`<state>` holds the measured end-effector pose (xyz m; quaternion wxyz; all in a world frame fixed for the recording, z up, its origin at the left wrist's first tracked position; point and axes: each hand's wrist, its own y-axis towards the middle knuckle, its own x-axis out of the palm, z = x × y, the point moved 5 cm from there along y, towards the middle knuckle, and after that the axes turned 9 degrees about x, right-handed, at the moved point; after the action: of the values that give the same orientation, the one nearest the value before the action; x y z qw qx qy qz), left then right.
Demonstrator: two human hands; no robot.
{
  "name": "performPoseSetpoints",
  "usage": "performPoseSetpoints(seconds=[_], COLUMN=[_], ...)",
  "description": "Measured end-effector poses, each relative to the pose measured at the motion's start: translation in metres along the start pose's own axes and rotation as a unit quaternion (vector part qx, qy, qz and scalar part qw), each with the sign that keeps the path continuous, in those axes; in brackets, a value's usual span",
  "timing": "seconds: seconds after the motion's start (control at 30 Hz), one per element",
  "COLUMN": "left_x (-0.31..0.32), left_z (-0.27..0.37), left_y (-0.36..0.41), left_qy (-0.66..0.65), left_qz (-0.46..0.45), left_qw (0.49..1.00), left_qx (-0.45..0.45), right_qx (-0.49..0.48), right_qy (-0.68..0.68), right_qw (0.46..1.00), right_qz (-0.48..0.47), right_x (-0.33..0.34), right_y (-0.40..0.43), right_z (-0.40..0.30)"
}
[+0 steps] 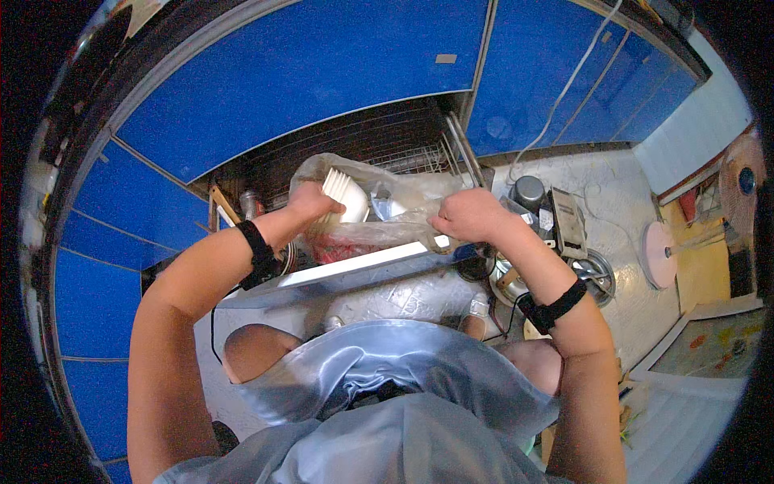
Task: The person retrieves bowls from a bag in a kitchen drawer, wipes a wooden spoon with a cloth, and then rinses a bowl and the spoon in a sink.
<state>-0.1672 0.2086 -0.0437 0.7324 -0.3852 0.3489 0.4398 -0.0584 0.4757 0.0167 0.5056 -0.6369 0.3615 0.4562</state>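
My left hand (315, 204) grips a stack of white bowls (349, 198) by their rims, inside the mouth of a clear plastic bag (393, 233). The bag lies in a pulled-out drawer (357, 259) below blue cabinet doors. With its fingers closed on the bag's right edge, my right hand (471, 215) is just above the drawer's front panel. Between the hands, something white and blue shows in the bag, too covered to name. Red material shows through the plastic near the front panel.
A wire rack (417, 160) stands at the back of the drawer. A wooden-handled utensil (224, 202) lies at its left. On the floor to the right are a dark metal container (528, 192), a steel pot (595, 272) and a white cable (565, 91). A fan (741, 181) stands far right.
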Motion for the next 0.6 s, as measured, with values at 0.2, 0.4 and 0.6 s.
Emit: performPoseSetpoints(seconds=[0.2,0.4,0.6], left_x=[0.006,0.028,0.027], left_z=[0.011,0.005,0.045], left_y=[0.002,0.008,-0.004], left_qy=[0.079,0.103,0.225], left_qz=[-0.012,-0.052,-0.081], left_qw=[0.996,0.993,0.965], left_qx=[0.036,0.008,0.111], right_qx=[0.031,0.059,0.091], right_qy=[0.009,0.039,-0.056], right_qw=[0.997,0.997,0.994], right_qz=[-0.066,0.019,-0.013], right_x=[0.009,0.009,0.002], right_y=[0.01,0.013,0.015], right_z=[0.001,0.005,0.017])
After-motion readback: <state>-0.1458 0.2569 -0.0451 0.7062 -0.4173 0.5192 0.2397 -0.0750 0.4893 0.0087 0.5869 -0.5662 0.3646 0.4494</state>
